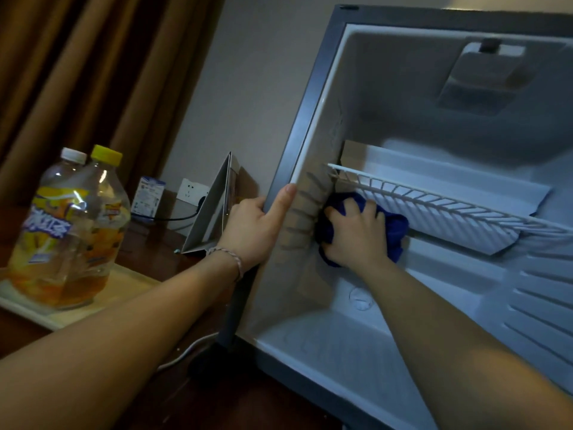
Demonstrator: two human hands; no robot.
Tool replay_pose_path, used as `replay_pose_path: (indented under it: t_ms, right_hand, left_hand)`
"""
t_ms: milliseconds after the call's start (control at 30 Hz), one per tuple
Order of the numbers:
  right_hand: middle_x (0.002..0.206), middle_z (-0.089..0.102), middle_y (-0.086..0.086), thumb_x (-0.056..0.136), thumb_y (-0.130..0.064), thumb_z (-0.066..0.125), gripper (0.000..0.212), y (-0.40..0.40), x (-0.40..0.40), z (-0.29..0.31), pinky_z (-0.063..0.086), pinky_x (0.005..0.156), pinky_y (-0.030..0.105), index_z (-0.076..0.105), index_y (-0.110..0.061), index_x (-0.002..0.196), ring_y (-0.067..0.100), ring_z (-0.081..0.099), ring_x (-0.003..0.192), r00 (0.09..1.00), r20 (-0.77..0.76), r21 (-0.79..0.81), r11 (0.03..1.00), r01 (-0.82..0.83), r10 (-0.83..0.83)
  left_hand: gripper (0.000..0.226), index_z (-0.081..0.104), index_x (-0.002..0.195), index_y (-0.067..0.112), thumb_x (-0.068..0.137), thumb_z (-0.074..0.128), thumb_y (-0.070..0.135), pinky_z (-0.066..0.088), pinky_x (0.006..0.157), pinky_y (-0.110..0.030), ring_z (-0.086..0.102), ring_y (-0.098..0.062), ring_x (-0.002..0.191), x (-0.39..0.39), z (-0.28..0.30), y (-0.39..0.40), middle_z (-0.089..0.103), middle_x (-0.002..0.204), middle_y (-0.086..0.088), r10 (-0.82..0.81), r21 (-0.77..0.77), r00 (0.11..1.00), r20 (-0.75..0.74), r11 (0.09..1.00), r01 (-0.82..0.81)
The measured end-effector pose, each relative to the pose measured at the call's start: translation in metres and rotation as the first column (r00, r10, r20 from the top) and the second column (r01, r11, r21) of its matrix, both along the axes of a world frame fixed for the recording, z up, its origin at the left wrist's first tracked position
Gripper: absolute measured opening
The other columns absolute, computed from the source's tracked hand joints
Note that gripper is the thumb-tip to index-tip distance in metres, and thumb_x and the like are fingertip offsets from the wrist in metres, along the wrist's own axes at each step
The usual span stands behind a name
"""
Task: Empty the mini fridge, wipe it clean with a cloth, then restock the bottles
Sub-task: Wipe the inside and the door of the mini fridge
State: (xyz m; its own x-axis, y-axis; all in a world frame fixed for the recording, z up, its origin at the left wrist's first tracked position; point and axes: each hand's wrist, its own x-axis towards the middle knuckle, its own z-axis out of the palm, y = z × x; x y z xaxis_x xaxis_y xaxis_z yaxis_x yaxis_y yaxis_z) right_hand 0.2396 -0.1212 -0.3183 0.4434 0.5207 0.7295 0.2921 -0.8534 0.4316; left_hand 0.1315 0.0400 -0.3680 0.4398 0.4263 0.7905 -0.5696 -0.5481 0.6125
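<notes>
The mini fridge (313,97) stands open with no bottles inside; a white wire shelf (434,198) crosses its middle. My right hand (356,235) grips a bunched dark blue cloth (395,235) and presses it against the fridge's inner left wall, just under the shelf. My left hand (257,228) holds the fridge's left front edge, thumb on the white door seal. Two clear bottles with yellow labels stand at the left on a pale tray (130,283): one with a white cap (52,225), one with a yellow cap (102,218).
A folded grey card stand (214,209) sits on the dark wooden surface beside the fridge. Behind it are a wall socket (192,190) with a black cable and a small white-blue box (148,197). Brown curtains hang at the left. A white cable lies below the fridge's corner.
</notes>
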Motion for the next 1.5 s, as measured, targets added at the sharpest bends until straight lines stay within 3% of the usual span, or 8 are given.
replay_pose_path:
  t_ms: [200, 467, 567, 767, 867, 1200, 1367, 1500]
  right_hand:
    - [0.137, 0.039, 0.013, 0.084, -0.045, 0.063, 0.057, -0.021, -0.005, 0.004, 0.038, 0.095, 0.053, 0.043, -0.029, 0.134, 0.045, 0.038, 0.12, 0.999, -0.02, -0.047, 0.999, 0.028, -0.029]
    - [0.136, 0.043, 0.01, 0.079, -0.049, 0.068, 0.061, -0.136, -0.012, -0.004, 0.044, 0.087, 0.048, 0.047, -0.029, 0.133, 0.043, 0.044, 0.109, 0.969, 0.066, -0.05, 0.97, 0.239, -0.236]
    - [0.138, 0.042, 0.011, 0.081, -0.046, 0.069, 0.062, -0.153, -0.02, -0.008, 0.043, 0.088, 0.048, 0.044, -0.027, 0.135, 0.045, 0.043, 0.111, 0.944, 0.034, -0.011, 0.945, 0.328, -0.327]
    - [0.118, 0.055, 0.019, 0.059, -0.031, 0.089, 0.063, -0.152, -0.008, -0.022, 0.047, 0.072, 0.052, 0.063, -0.018, 0.115, 0.049, 0.049, 0.097, 0.968, 0.047, 0.112, 0.964, 0.242, -0.248]
    - [0.109, 0.057, 0.022, 0.05, -0.027, 0.092, 0.061, -0.139, -0.003, -0.022, 0.047, 0.068, 0.052, 0.067, -0.014, 0.104, 0.048, 0.051, 0.089, 0.982, 0.1, 0.15, 0.978, 0.143, -0.159]
    - [0.132, 0.043, 0.015, 0.08, -0.039, 0.068, 0.053, 0.002, -0.002, -0.008, 0.037, 0.09, 0.049, 0.053, -0.027, 0.129, 0.044, 0.041, 0.109, 0.999, 0.046, 0.005, 1.0, -0.024, 0.024]
    - [0.141, 0.034, 0.013, 0.083, -0.042, 0.065, 0.059, -0.011, -0.002, 0.0, 0.038, 0.095, 0.051, 0.043, -0.029, 0.136, 0.044, 0.04, 0.116, 1.0, 0.017, -0.125, 0.992, 0.017, -0.015]
    - [0.141, 0.035, 0.011, 0.082, -0.043, 0.066, 0.058, -0.049, -0.007, -0.001, 0.04, 0.093, 0.052, 0.041, -0.028, 0.132, 0.044, 0.041, 0.115, 0.997, 0.01, -0.073, 0.995, 0.073, -0.073]
  left_hand:
    - [0.061, 0.047, 0.055, 0.017, 0.086, 0.044, 0.07, 0.032, 0.042, -0.017, 0.04, -0.001, 0.037, 0.001, -0.002, -0.002, 0.045, 0.04, 0.01, 0.0, -0.029, 0.999, 0.033, 1.0, 0.001]
    - [0.081, 0.062, 0.067, -0.003, 0.089, 0.044, 0.073, 0.045, 0.053, -0.032, 0.057, -0.02, 0.05, 0.003, -0.003, 0.003, 0.062, 0.059, -0.017, 0.013, -0.015, 0.999, 0.04, 1.0, -0.012]
    - [0.068, 0.055, 0.059, 0.008, 0.092, 0.045, 0.067, 0.042, 0.05, -0.029, 0.051, -0.014, 0.044, 0.0, -0.004, -0.001, 0.054, 0.052, -0.007, -0.004, -0.024, 0.998, 0.056, 1.0, 0.005]
    - [0.088, 0.061, 0.062, -0.003, 0.087, 0.039, 0.078, 0.044, 0.049, -0.03, 0.059, -0.023, 0.05, 0.004, -0.006, 0.002, 0.063, 0.056, -0.014, 0.1, 0.009, 0.992, 0.077, 0.995, -0.101]
    - [0.088, 0.056, 0.056, 0.004, 0.079, 0.034, 0.086, 0.041, 0.048, -0.028, 0.05, -0.008, 0.039, 0.01, -0.007, 0.004, 0.057, 0.048, -0.003, 0.063, -0.017, 0.995, 0.081, 0.998, -0.062]
    - [0.083, 0.048, 0.053, 0.006, 0.081, 0.035, 0.083, 0.027, 0.042, -0.019, 0.039, -0.006, 0.039, 0.008, -0.008, 0.003, 0.043, 0.044, 0.0, 0.099, 0.004, 0.989, 0.114, 0.995, -0.1]
    - [0.067, 0.046, 0.054, 0.013, 0.086, 0.04, 0.071, 0.03, 0.041, -0.016, 0.038, -0.004, 0.037, 0.003, -0.007, 0.001, 0.039, 0.044, 0.005, 0.071, -0.001, 0.991, 0.113, 0.997, -0.071]
    - [0.08, 0.056, 0.065, -0.007, 0.09, 0.041, 0.067, 0.038, 0.051, -0.029, 0.048, -0.018, 0.047, 0.002, -0.005, 0.002, 0.054, 0.055, -0.02, -0.001, 0.02, 0.998, 0.063, 1.0, 0.0]
